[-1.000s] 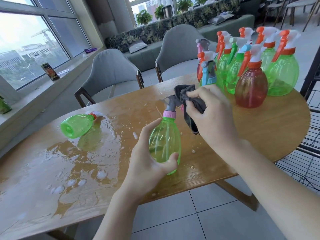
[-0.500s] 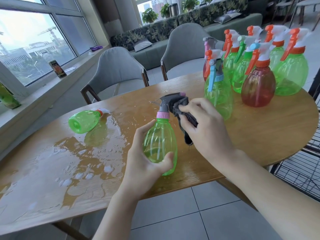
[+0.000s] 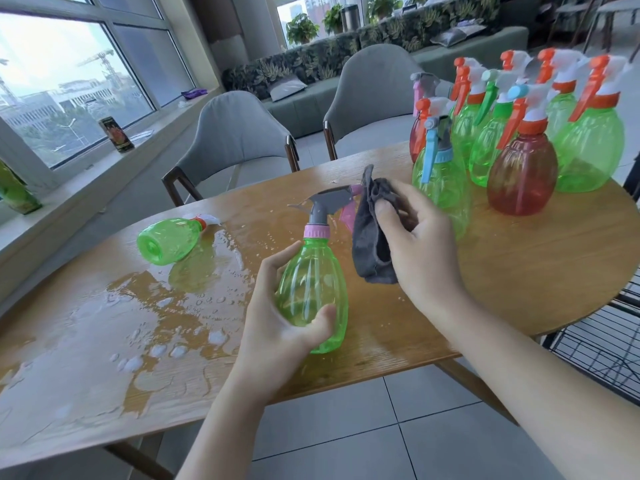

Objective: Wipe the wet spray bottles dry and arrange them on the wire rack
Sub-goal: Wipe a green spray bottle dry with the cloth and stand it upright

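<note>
The tabletop (image 3: 519, 271) is wet across its left half, with puddles and beads of water, and looks dry on the right. A cluster of upright spray bottles (image 3: 523, 157) stands at the far right, green ones and red ones, close together. The wire rack (image 3: 609, 344) sits below the tabletop edge on the right, only partly in view.

A green bottle (image 3: 168, 239) lies on its side on the wet patch, base toward the camera, nozzle pointing away, well apart from both hands.

The held bottle (image 3: 311, 292) is upright above the near tabletop edge, its long axis vertical, grey spray head on top. The left hand (image 3: 273, 327) wraps its lower body, thumb across the front. The right hand (image 3: 415, 244) pinches a dark cloth (image 3: 372, 230) just to the right of the bottle's neck; the cloth seems to touch the pink trigger.

The cloth lies right of and level with the upper part of the bottle, so the right hand is nearer the spray head, and the next wipe likely goes leftward or down the body.
</note>
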The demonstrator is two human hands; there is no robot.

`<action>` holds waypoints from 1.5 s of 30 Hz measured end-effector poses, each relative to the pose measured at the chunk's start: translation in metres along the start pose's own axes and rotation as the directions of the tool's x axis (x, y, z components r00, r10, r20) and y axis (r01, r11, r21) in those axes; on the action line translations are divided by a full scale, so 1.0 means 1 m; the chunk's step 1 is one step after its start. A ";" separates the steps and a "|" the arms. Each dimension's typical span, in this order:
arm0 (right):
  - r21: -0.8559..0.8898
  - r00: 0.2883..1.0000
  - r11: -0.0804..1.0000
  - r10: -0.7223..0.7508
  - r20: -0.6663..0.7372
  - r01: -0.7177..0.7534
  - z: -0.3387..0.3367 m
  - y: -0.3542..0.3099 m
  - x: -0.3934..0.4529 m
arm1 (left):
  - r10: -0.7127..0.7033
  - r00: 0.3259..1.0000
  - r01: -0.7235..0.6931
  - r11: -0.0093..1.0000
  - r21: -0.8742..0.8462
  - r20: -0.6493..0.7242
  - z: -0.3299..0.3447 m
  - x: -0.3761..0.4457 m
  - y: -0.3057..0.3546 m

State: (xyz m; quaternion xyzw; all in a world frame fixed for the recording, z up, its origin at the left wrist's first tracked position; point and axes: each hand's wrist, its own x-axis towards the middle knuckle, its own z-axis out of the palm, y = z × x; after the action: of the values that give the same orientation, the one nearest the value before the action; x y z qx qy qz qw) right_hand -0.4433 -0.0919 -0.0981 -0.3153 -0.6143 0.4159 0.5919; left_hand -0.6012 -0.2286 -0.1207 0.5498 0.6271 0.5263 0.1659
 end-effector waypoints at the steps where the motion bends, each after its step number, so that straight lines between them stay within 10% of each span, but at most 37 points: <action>1: 0.037 0.999 0.998 0.041 0.029 -0.043 0.003 0.000 0.002 | 0.009 1.000 -0.009 1.000 0.003 0.006 0.001 0.000 -0.001; 28: -0.409 0.908 0.873 -0.085 0.411 0.267 -0.007 0.010 -0.014 | 0.004 1.000 -0.004 1.000 0.010 0.004 -0.005 0.003 0.001; 36: -0.562 0.948 0.763 -0.266 0.178 0.319 -0.017 -0.019 0.008 | 0.113 0.987 -0.130 0.978 0.165 0.111 -0.026 0.001 -0.003; 45: -0.533 0.891 0.783 -0.058 0.451 0.321 -0.031 -0.031 0.014 | 0.155 0.963 -0.245 0.842 0.481 0.220 -0.025 0.001 0.006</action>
State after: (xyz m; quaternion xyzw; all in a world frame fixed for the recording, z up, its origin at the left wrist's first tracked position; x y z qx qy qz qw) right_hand -0.4110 -0.0896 -0.0652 -0.3251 -0.8523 0.1956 0.3601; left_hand -0.6180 -0.2406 -0.1061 0.6799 0.6649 0.3089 0.0140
